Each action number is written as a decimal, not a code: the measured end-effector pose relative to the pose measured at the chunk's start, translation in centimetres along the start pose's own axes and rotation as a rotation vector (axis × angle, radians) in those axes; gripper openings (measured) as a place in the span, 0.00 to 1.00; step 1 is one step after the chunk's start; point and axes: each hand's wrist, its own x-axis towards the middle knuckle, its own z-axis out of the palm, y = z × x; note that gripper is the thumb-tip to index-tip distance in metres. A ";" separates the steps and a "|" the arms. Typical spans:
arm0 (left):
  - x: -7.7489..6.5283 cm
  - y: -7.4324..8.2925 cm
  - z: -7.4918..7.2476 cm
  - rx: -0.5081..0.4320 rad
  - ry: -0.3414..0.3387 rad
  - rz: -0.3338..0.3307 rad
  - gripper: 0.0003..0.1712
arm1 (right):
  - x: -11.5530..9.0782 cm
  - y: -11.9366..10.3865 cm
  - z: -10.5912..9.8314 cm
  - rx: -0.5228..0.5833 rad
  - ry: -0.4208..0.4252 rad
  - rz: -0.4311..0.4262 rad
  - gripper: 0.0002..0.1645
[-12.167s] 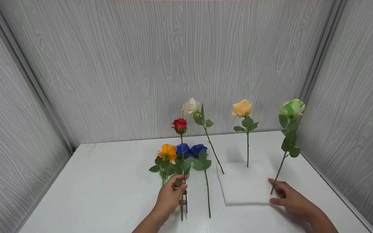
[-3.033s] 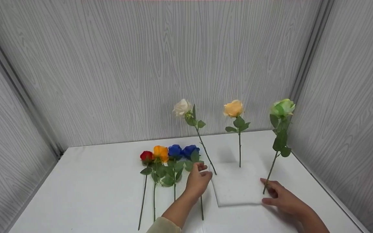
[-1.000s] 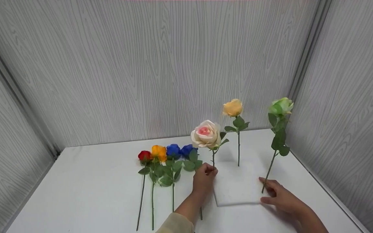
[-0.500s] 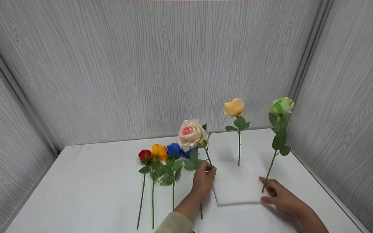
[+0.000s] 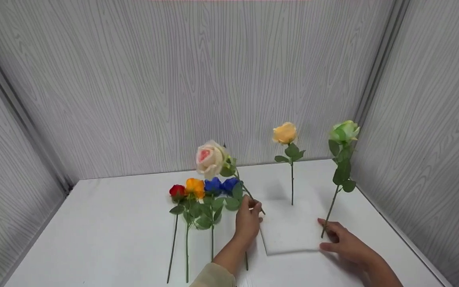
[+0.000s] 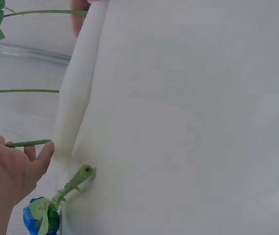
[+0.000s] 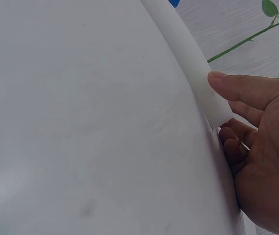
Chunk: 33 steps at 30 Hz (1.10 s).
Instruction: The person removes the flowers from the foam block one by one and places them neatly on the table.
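My left hand (image 5: 248, 221) pinches the lower stem of a cream rose with a pink centre (image 5: 210, 159), which leans left. Its stem end meets the back left corner of a white foam board (image 5: 291, 235). In the left wrist view, a stem (image 6: 29, 143) passes between the fingers of that hand (image 6: 10, 171), beside the board's edge (image 6: 78, 88). My right hand (image 5: 347, 243) grips the board's front right corner, thumb on one side and fingers on the other in the right wrist view (image 7: 262, 132). A peach rose (image 5: 285, 133) and a green rose (image 5: 344, 132) stand in the board.
Left of the board, a red rose (image 5: 177, 191), an orange rose (image 5: 195, 188) and two blue roses (image 5: 213, 186) lie side by side on the white table (image 5: 106, 231). Wood-grain panels (image 5: 142, 87) enclose the back and both sides.
Earlier my left hand held the red rose, which now lies leftmost. It then took the cream rose's stem; the bloom turned and, over the last second, swung left. My right hand stays put.
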 end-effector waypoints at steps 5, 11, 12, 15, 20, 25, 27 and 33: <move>-0.1 0.6 -0.2 0.000 0.004 0.009 0.03 | 0.1 0.1 0.0 0.011 0.002 -0.005 0.54; -0.3 0.8 -0.5 0.040 -0.012 0.060 0.03 | 0.0 0.2 -0.1 0.013 -0.006 -0.023 0.54; -0.3 0.8 -0.6 0.042 -0.016 0.069 0.02 | 0.1 0.2 -0.1 0.014 -0.010 -0.027 0.54; -0.4 0.8 -0.8 0.052 -0.022 0.086 0.03 | 0.1 0.3 -0.1 0.026 -0.017 -0.022 0.53; -0.5 0.9 -1.2 0.067 -0.025 0.106 0.03 | 0.1 0.3 -0.1 0.020 -0.012 -0.040 0.53; -0.7 1.1 -1.7 0.054 -0.050 0.099 0.03 | 0.1 0.2 -0.1 0.010 -0.014 -0.026 0.54; -0.8 1.2 -1.9 0.058 -0.052 0.090 0.03 | 0.2 0.1 0.0 0.011 -0.016 -0.006 0.55; -1.1 1.8 -2.5 0.111 -0.056 0.090 0.11 | 0.3 0.1 0.0 0.025 -0.026 0.007 0.55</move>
